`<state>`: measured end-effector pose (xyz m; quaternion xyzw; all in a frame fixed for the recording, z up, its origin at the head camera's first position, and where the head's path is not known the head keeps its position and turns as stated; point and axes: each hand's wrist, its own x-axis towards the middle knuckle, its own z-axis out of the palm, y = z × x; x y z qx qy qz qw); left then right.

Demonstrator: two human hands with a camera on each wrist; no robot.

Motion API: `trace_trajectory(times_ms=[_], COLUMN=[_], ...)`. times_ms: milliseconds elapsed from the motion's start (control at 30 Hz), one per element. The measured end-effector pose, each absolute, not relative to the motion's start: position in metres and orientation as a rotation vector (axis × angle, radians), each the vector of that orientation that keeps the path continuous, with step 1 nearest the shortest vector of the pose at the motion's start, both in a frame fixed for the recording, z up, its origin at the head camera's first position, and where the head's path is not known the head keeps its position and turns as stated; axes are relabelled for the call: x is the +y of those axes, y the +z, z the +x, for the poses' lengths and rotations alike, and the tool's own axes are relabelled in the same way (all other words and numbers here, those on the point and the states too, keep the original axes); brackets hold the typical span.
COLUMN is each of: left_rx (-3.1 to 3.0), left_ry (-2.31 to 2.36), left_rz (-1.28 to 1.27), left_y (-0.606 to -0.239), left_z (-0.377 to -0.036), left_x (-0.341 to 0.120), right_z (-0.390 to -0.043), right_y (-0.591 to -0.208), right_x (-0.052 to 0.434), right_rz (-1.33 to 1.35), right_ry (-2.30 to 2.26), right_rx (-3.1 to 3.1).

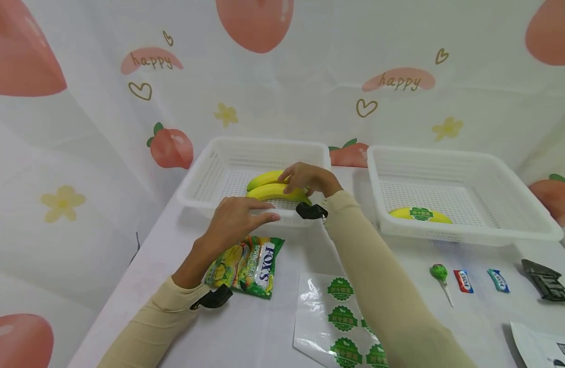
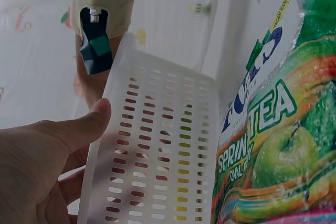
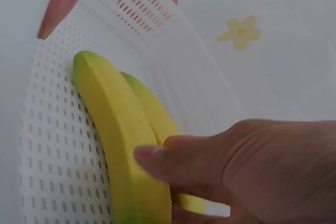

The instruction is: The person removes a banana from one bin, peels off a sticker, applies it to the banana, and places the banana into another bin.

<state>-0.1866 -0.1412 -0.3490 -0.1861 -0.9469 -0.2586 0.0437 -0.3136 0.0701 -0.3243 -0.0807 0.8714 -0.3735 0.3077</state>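
Together, two bananas under right hand, two baskets.

Right hand grips bananas in basket.

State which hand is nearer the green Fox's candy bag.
Left. The left hand rests on the white basket's front rim, just above the green Fox's candy bag; the right hand grips yellow bananas inside the basket.
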Motion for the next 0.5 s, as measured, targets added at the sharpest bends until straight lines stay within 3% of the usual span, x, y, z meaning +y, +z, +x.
trace_trajectory(times_ms=[500], left_rx=[-2.875], left_ry=[-0.773], left_rz=[-0.591], left_y=[-0.3483], left_z=[-0.1860], left_x=[-0.1419], right_z=[-0.3111], right_y=[-0.3250], right_x=[0.0656], right_rz=[-0.196], right_ry=[-0.893], right_rx=[2.291])
